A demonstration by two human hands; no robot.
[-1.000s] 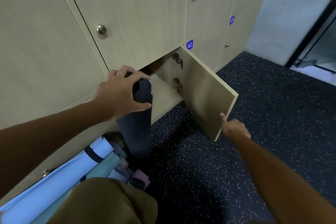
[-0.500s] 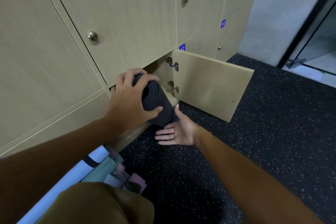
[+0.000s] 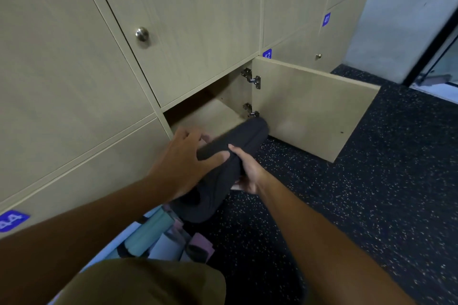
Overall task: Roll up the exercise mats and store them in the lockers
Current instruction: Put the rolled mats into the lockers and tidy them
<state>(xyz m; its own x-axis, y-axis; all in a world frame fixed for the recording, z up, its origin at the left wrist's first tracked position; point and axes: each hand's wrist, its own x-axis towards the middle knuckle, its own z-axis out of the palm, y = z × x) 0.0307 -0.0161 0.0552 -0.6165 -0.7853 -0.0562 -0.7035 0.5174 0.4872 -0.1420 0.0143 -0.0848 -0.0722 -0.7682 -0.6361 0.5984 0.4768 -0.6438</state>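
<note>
Both hands hold the dark rolled mat [image 3: 230, 163] just in front of the open locker [image 3: 210, 116]. The left hand [image 3: 183, 166] lies over the top of the roll with its fingers and thumb curled round it. The right hand [image 3: 247, 171] grips it from below, thumb pressed on top. The far end of the mat points at the opening, close to the locker door [image 3: 309, 109], which hangs open to the right. The near end hangs low over the floor [image 3: 347, 205].

A few things could go wrong here. The roll looks soft and a bit loose — if the hands let up, it may come undone and be too fat for the hole. The far end sits near the lower hinge [image 3: 250, 110], so it may bump or catch there if it goes in crooked. The mat also looks long, so the back end may stick out and stop the door from closing. More rolled mats [image 3: 158, 233] lie on the floor by the knee — a dropped roll could land on them.
</note>
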